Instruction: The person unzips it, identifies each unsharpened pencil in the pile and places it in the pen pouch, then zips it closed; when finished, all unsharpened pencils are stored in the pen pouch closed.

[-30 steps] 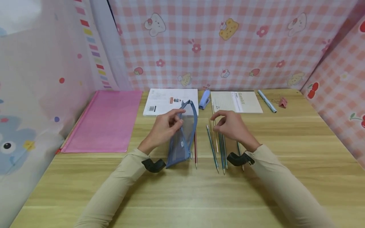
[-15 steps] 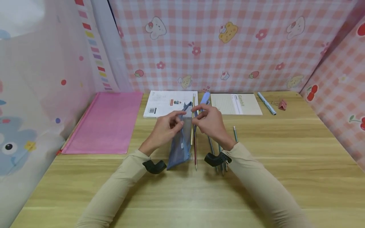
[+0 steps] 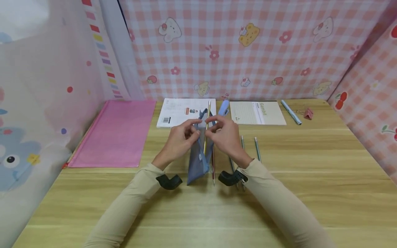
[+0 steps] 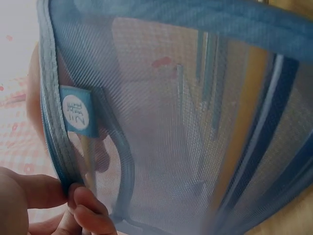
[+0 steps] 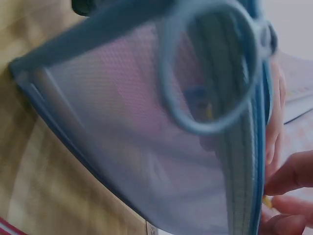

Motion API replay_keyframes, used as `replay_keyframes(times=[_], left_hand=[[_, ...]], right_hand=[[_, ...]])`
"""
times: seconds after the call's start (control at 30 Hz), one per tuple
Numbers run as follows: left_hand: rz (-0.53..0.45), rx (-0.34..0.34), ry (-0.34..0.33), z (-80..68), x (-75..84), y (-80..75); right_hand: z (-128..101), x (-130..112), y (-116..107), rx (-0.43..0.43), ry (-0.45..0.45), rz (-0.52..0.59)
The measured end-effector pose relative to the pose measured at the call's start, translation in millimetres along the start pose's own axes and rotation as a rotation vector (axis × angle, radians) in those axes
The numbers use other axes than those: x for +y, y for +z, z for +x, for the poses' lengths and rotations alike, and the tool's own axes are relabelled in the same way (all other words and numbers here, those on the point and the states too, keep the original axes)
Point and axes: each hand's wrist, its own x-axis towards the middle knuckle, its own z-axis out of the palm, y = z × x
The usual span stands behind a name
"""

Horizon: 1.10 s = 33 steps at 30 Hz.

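My left hand (image 3: 178,139) pinches the rim of a blue mesh zip pencil pouch (image 3: 196,168), holding it tilted with its mouth parted. Between thumb and fingers, my right hand (image 3: 227,137) holds a yellow pencil (image 3: 209,109), its lower part inside the pouch mouth. A pull ring (image 5: 205,68) hangs by the zip in the right wrist view. Through the mesh (image 4: 156,107), the left wrist view shows a yellow band and dark blue strips; I cannot tell what they are. A dark red pencil (image 3: 213,175) lies beside the pouch. Several teal pencils (image 3: 257,148) lie partly under my right wrist.
A pink folder (image 3: 113,134) lies at the left. Along the back are a white book (image 3: 176,106), a lavender stapler (image 3: 224,107), a notepad (image 3: 245,112), a light blue pen (image 3: 291,112) and a pink binder clip (image 3: 308,113). Patterned cloth walls (image 3: 217,51) border the table.
My right hand has moved left from the teal pencils with the yellow pencil and lowered its end into the pouch mouth. My left hand stays at the rim; the pouch has swung slightly.
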Motion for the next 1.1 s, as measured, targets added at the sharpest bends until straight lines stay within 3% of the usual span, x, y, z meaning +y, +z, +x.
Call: replay_keyframes(times=[0.23,0.43,0.53,0.67,0.73,0.93,1.1], left_hand=[[-0.01,0.035,-0.036,-1.5,1.0,-0.8],[-0.004,0.043,-0.022,-1.6,-1.8,-0.1],[0.005,0.039,-0.005,-1.7,-2.8,0.2],[0.008,0.04,-0.001,-1.9,-3.4,-0.9],[0.006,0.046,-0.009,-2.3,-3.3,-2.0],[0.001,0.054,-0.033,-4.1,-3.0,-4.5],[0.004,0.065,-0.02,-5.0,-4.1,-8.0]], right_hand=[[-9.0,-1.1,1.1,-0.107,-0.03,-0.059],[-9.0,-2.9,3.5,-0.215,-0.081,-0.147],[-11.0,-0.7,2.0,-0.18,-0.152,-0.156],[-18.4,5.6,-7.4,-0.075,-0.231,-0.099],[-25.2,8.6,-13.6,-0.069,-0.242,-0.072],[-58.5,16.0,-22.6,-0.241,-0.279,0.008],[-78.5,14.4,-18.2,-0.284,-0.425,-0.045]])
